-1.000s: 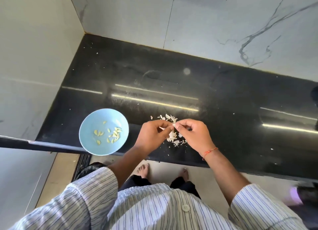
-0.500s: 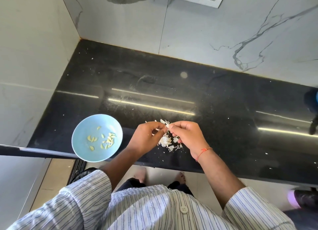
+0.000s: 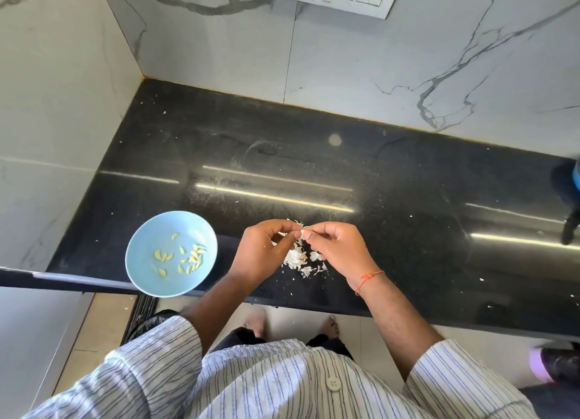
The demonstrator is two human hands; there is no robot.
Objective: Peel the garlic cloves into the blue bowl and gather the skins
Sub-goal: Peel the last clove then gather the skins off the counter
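My left hand (image 3: 262, 252) and right hand (image 3: 337, 250) have drawn slightly apart above the white papery garlic skins (image 3: 303, 258); nothing else moved.

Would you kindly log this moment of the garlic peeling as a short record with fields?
left hand: left hand pinches a garlic clove
right hand: right hand pinches the same clove
bowl: blue bowl on the black counter edge, peeled cloves inside
skins: garlic skins piled under the hands
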